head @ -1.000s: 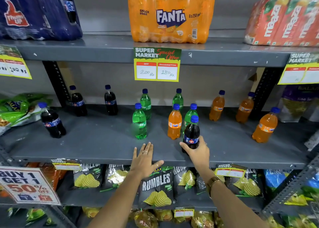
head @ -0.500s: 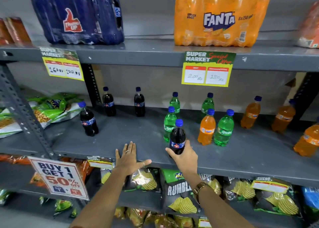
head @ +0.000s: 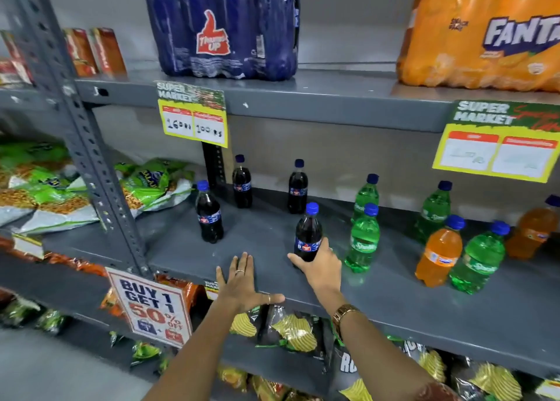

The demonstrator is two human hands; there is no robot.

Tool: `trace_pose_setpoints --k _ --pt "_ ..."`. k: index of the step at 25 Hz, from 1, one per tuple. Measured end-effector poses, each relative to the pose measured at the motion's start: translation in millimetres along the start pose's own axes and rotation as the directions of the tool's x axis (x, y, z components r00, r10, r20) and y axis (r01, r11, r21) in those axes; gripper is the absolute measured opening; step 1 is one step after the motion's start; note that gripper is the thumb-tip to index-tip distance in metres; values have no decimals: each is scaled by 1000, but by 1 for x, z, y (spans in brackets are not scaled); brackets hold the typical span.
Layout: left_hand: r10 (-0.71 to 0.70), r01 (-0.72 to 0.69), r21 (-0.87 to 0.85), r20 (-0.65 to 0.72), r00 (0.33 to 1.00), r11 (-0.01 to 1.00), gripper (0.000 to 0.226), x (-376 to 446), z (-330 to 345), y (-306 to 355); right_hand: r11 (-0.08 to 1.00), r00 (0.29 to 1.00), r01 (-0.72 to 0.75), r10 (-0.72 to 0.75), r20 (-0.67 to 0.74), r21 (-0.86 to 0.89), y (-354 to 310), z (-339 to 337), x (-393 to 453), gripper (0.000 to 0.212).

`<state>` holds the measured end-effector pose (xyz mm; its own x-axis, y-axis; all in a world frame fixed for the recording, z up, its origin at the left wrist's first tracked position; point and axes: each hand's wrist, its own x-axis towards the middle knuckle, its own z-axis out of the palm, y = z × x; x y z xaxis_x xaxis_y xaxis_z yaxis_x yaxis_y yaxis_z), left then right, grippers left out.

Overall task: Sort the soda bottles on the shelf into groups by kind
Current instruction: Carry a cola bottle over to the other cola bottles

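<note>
My right hand (head: 319,264) grips the base of a dark cola bottle (head: 307,234) with a blue cap, upright on the grey middle shelf (head: 266,249). My left hand (head: 242,285) lies flat, fingers spread, on the shelf's front edge. Three more cola bottles stand to the left: one in front (head: 209,212), two at the back (head: 242,182) (head: 298,187). To the right stand green bottles (head: 363,240) (head: 366,196) (head: 435,209) (head: 480,258) mixed with orange bottles (head: 439,252) (head: 531,229).
A perforated grey upright post (head: 91,146) stands left of the colas. Snack bags (head: 151,185) lie on the shelf further left. Above are a Thums Up pack (head: 222,27) and a Fanta pack (head: 485,33). Price tags (head: 192,118) hang from the upper shelf. Chip bags (head: 291,328) fill the shelf below.
My right hand has carried the cola bottle leftward, away from the green and orange bottles toward the other colas. The view has panned left. My left hand stays flat on the shelf edge.
</note>
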<state>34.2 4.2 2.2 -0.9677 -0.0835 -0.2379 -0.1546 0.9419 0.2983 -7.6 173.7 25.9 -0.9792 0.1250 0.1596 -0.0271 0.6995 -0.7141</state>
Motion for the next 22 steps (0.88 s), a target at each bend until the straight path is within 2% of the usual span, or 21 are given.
trace_pose_setpoints --k 13,18,20,22 --pt "37 -39 -25 -65 997 999 134 4 6 -6 990 998 6 -15 65 139 -33 50 43 64" --pt "32 -34 -31 -66 997 999 134 4 5 -5 962 996 -18 -7 93 273 -21 45 34 98" --pt "22 -24 -32 -55 998 999 134 2 4 -3 949 998 61 -69 15 309 -15 39 25 89" --pt "12 -14 -39 -40 999 999 134 1 2 -2 934 978 199 -169 -124 297 -7 29 16 63"
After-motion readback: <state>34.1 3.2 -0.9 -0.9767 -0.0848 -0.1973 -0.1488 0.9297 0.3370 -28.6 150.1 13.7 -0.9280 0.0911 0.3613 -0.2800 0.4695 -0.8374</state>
